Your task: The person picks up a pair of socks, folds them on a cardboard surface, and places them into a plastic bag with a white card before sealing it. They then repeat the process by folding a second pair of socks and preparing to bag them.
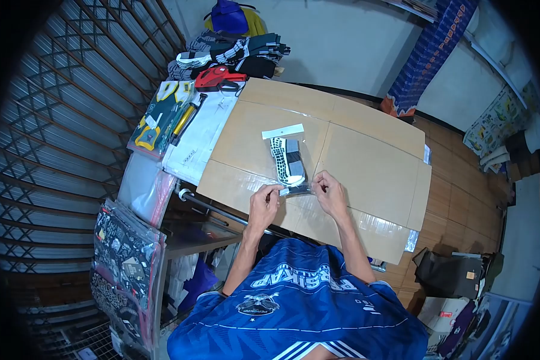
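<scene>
A clear plastic bag lies on the cardboard sheet, its white header strip at the far end. Inside it is a folded sock, white with black grip dots beside grey and black parts. My left hand is closed at the bag's near left corner, thumb and fingertips pinching the edge. At the near right corner, my right hand also pinches the plastic, fingers curled. A dark strip shows along the bag's near end, between the two hands.
Flattened cardboard covers the table. To the left are a red tool, a yellow-handled cutter and a packaged green-yellow item. Socks are piled at the back. Packaged garments hang at the left, near a folding metal gate.
</scene>
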